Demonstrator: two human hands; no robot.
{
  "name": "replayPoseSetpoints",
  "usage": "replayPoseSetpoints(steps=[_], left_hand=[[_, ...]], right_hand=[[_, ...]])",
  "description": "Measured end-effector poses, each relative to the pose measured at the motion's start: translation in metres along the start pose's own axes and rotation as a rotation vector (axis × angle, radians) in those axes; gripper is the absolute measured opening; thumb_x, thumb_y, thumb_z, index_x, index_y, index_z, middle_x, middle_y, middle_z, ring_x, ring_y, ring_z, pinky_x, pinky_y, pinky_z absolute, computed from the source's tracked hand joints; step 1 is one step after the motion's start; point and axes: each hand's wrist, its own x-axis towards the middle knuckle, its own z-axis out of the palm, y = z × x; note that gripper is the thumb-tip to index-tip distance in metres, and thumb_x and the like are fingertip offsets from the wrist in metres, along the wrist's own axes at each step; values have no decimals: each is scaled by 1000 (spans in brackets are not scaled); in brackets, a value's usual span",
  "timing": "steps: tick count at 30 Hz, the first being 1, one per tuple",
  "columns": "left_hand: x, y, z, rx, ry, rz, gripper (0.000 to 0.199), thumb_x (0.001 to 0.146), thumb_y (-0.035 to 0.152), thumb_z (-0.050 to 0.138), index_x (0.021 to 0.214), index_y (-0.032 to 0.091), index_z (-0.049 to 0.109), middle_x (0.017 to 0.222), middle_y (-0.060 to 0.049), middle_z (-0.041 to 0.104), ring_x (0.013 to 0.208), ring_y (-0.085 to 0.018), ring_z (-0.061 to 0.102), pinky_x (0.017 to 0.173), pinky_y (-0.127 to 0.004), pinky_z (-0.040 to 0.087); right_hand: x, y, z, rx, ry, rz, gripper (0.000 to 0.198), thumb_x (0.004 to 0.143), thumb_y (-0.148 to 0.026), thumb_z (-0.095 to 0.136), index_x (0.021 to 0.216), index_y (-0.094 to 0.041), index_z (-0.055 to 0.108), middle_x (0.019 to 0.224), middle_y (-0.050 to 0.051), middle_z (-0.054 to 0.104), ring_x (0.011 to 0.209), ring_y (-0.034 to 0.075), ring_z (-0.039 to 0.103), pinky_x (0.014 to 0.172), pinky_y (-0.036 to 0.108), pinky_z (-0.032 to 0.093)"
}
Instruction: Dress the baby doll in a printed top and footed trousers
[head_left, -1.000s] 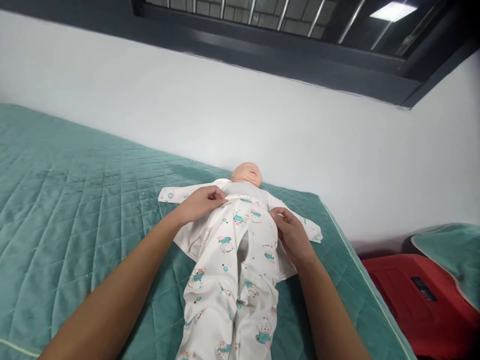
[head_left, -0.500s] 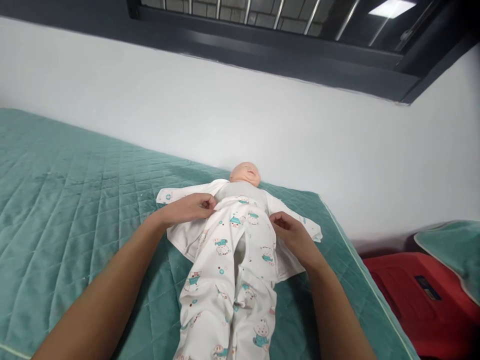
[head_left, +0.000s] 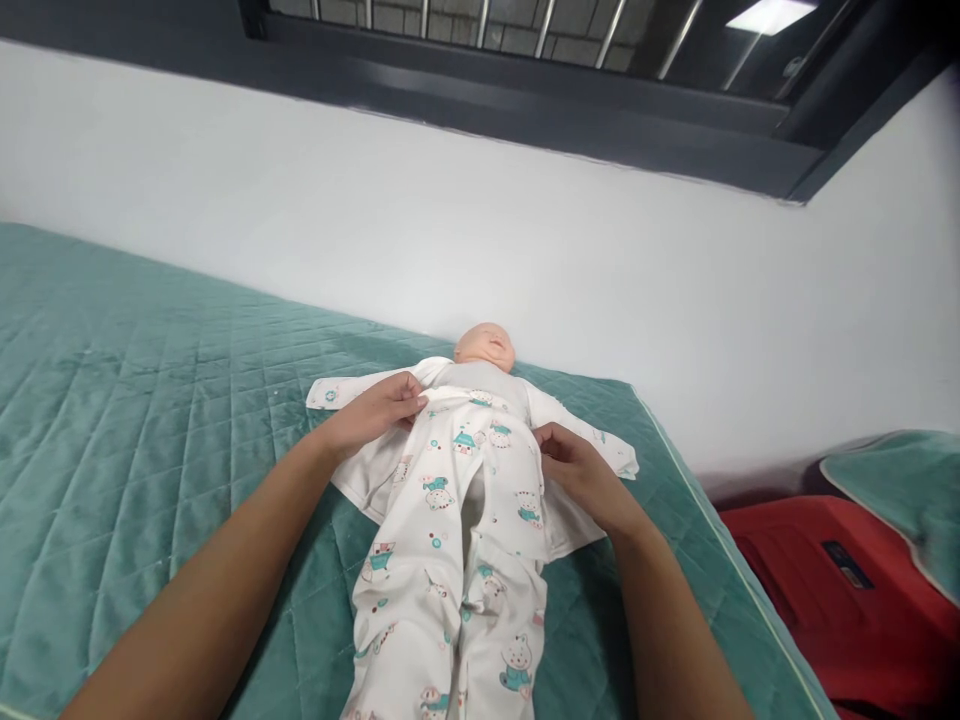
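A baby doll (head_left: 486, 346) lies on its back, head toward the wall. It wears white printed pants (head_left: 450, 510) with an open crotch, pulled up over its belly. A white jacket (head_left: 574, 412) is spread open beneath it, sleeves stretched out to both sides. My left hand (head_left: 379, 412) pinches the pants' waistband at the left side between thumb and fingers. At the right side of the waist, my right hand (head_left: 577, 470) has its fingers curled against the pants' edge; the fingertips are partly hidden by the cloth.
A green quilted cover (head_left: 187, 430) lies under the doll and reaches the white wall (head_left: 525, 240). Beyond its right edge stands a red plastic object (head_left: 832, 600) with green cloth (head_left: 900, 485) over part of it. A barred window (head_left: 540, 70) is above.
My left hand has shifted slightly up along the waistband, its fingers now over the band's upper edge. My right hand stays at the waist. The view has moved slightly.
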Motion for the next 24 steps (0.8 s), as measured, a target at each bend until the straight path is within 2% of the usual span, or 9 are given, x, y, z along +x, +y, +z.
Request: replayPoseSetpoints(steps=[2,5,8,10,12,17,24], left_hand=[[2,-7,1,-66,9,-23,28,83,44,61,78,18,51,73,2,52,69,-13,48,64,-24,41],[5,-15,2,-136,7,-45,27,81,43,63,79,18,52,72,3,51,67,-11,47,62,-22,40],[4,-19,1,-200,-6,-64,28,80,42,65,79,18,52,72,4,50,65,-10,46,61,-22,39],[3,-18,1,-223,-15,-79,28,79,42,66,80,18,52,71,4,49,64,-10,46,60,-21,39],[1,-16,1,-199,-16,-90,29,78,42,67,79,18,52,70,5,48,62,-9,44,59,-21,38],[-3,-5,0,2,-33,-88,32,76,46,68,76,17,54,71,3,52,65,-11,47,59,-22,40],[-6,2,-9,207,-178,-78,29,81,46,60,74,18,58,75,-1,57,73,-16,54,65,-26,46]], right_hand=[[2,4,2,-40,58,2,10,80,-26,60,81,-21,51,73,-4,56,65,12,48,62,26,37],[6,11,3,-186,237,47,12,77,-28,60,78,-22,49,65,-6,51,62,12,46,59,26,34],[10,15,3,-345,410,94,11,76,-28,59,77,-23,49,65,-5,55,63,14,50,63,28,37],[11,15,3,-394,447,100,12,75,-31,59,77,-24,50,66,-4,58,64,16,53,64,29,39],[11,14,3,-399,415,104,12,75,-34,60,76,-24,53,65,-2,59,64,17,54,64,30,40],[5,6,1,-359,234,180,17,77,-39,58,71,-23,59,62,1,63,62,18,56,60,30,41],[0,-6,1,-367,120,200,16,75,-34,56,74,-19,60,68,1,65,68,18,57,61,29,42]])
